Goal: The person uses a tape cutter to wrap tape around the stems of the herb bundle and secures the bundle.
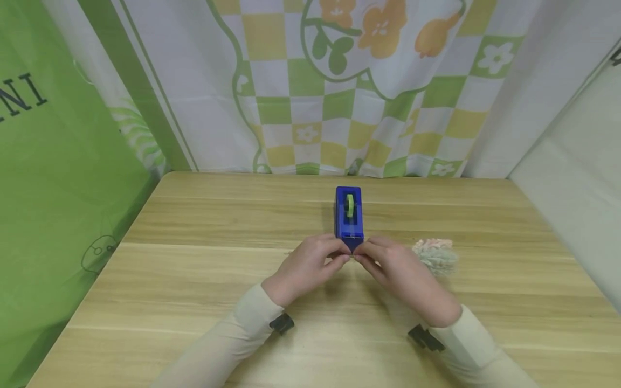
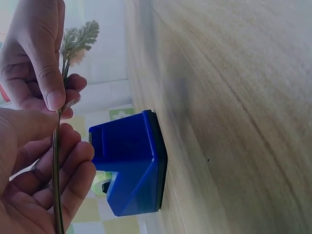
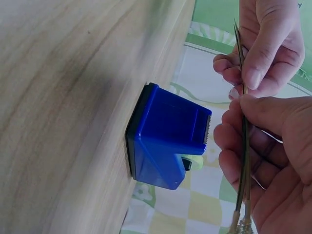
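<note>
My left hand (image 1: 308,264) and right hand (image 1: 400,272) meet fingertip to fingertip in front of a blue tape dispenser (image 1: 349,215). Between thumb and fingers, each hand pinches a pair of thin dark flower stems (image 3: 242,165), side by side at their middle. A small strip of clear tape (image 2: 72,103) shows at the pinched spot in the left wrist view, partly covered by the fingers. Fluffy pale green and pink flower heads (image 1: 436,257) stick out past my right hand. The dispenser carries a yellow-green tape roll (image 1: 350,206), with its toothed cutter (image 3: 208,130) towards my hands.
A wooden table (image 1: 194,226) lies under the hands and the dispenser. Behind its far edge hangs a checked curtain (image 1: 305,102). Green cloth (image 1: 58,178) stands at the left, a white wall or sheet (image 1: 572,151) at the right.
</note>
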A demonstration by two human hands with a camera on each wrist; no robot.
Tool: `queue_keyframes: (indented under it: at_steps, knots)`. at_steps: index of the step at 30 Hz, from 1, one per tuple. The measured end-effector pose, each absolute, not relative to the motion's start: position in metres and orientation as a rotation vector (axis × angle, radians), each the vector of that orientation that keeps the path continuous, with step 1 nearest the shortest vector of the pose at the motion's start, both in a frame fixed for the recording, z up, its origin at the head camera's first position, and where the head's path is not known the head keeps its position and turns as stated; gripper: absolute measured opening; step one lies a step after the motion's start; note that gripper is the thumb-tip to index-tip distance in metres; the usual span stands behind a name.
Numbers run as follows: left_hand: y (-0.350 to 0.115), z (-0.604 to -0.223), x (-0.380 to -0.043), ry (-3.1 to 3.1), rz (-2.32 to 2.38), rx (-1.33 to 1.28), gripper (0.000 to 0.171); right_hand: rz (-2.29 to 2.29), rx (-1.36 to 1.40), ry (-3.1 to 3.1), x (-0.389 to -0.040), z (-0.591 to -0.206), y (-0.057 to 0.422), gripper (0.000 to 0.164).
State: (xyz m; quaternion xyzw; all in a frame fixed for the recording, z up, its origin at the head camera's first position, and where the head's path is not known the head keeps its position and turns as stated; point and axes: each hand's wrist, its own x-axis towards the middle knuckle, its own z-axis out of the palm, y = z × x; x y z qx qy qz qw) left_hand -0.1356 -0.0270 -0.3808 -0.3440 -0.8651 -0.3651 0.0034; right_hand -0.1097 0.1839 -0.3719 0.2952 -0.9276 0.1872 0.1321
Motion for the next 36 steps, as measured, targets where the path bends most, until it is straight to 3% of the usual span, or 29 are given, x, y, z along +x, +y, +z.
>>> queue_keyframes:
  at_steps: [11, 21, 36]
  knots:
    - [-0.0261, -0.3815, -0.1353, -2.75, -1.114, -1.053, 0.016, 0.574, 0.845, -2.731, -0.1082, -0.3714, 0.1821, 0.002]
    - [-0.0249, -0.3822, -0.1343, -2.711, -1.124, -1.049, 0.013, 0.61, 0.836, -2.796, -0.1077, -0.3687, 0.1837, 0.012]
    - [-0.0243, -0.3796, -0.1337, -2.744, -1.088, -1.042, 0.016, 0.661, 0.831, -2.822, -0.1085, -0.3707, 0.1828, 0.006]
